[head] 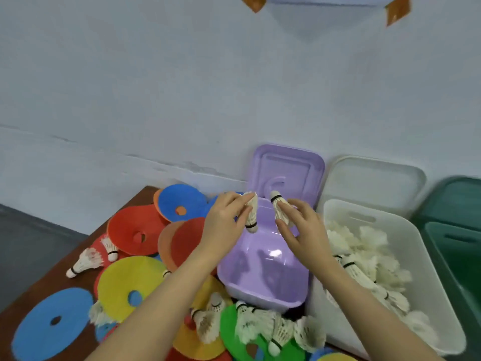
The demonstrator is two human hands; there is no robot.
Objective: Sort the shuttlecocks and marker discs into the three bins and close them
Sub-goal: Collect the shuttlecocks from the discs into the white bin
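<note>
Both hands are hovering mid-frame over the purple bin (263, 267), each holding one shuttlecock. Left hand (223, 225) is pinching its shuttlecock (251, 214) w/ fingers curled round the feathers, cork pointing down, prob. so it drops nose-first. Right hand (299, 230) is gripping the other shuttlecock (279, 208) by the skirt, cork up; fingers only part-closed, thumb side hidden.

Purple bin is looking empty inside; its lid (289, 170) is leaning back vs the wall, keeping the mouth clear. White bin (406, 225), right of it, is already holding a heap of shuttlecocks, lid also propped open behind. Green bin (453, 246) at far right edge is open too; contents not visible.

Marker discs (130, 282) (red, blue, yellow, orange, green) are lying piled on the table (145, 194) lower left, w/ loose shuttlecocks (260, 324) mixed among them at bottom centre. Judging by that, sorting is far from done, no bin closed yet.
</note>
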